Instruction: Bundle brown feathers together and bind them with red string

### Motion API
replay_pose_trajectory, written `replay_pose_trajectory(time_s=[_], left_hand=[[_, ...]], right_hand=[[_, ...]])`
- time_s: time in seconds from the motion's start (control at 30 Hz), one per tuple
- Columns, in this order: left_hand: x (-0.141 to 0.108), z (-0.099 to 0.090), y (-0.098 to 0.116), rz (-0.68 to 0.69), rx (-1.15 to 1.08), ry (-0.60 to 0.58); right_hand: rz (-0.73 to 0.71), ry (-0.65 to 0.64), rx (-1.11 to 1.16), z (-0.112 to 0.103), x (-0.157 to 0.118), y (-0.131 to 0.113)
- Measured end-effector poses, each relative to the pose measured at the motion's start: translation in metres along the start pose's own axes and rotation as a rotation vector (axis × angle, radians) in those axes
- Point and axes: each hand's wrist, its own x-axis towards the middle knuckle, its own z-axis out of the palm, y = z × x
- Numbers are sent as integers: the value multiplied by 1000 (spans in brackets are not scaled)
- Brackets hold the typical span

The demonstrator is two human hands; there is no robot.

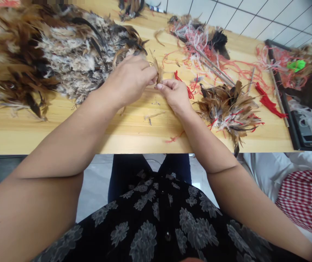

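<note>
My left hand (132,78) and my right hand (174,95) meet over the middle of the wooden table (134,134). Between their fingertips is a small bunch of brown feathers (159,70), tips pointing away from me. Both hands are closed in a pinch on its lower end; the exact grip is partly hidden by the fingers. Left of my left hand spreads a large heap of feathers (74,54), pale and fluffy in the middle, brown and black at the sides. Right of my right wrist lies a pile of brown feather bunches (227,109) bound with red thread.
Tangled pink and white string (194,36) lies at the back with dark feathers. Red yarn (269,100) and thin sticks (217,71) are on the right. A black-framed tray (289,127) at the right edge holds feathers, string and a bright green piece (296,65). White tiles rise behind.
</note>
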Motion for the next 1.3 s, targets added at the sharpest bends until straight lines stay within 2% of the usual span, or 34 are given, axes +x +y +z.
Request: replay_pose_trajectory(time_s=[0.13, 0.37, 0.47, 0.67, 0.87, 0.9, 0.97, 1.03, 1.13, 1.2, 1.3], left_hand=[[0, -3, 7, 15, 59, -37], [3, 7, 15, -68, 0, -34], [4, 7, 15, -122, -13, 37], [4, 1, 6, -288, 46, 307], [8, 5, -4, -533, 104, 359], [7, 5, -6, -497, 68, 349], [4, 4, -10, -339, -71, 249], [1, 5, -13, -159, -185, 73], [-1, 10, -13, -18, -171, -148], [0, 16, -11, 4, -111, -195], [1, 25, -5, 8, -46, -188]], right_hand=[[17, -12, -26, -1, 2, 2], [10, -40, -43, 1, 2, 2], [11, -33, -45, 1, 2, 3], [1, 69, 5, -2, 4, 3], [-6, 116, 17, -5, 7, 7], [-7, 129, 7, -5, 8, 8], [-11, 147, -13, -6, 9, 10], [-14, 159, -25, -7, 8, 9], [-1, 163, -22, -6, 5, 3], [14, 164, -13, -5, 3, -2], [29, 174, 2, -3, 1, -8]])
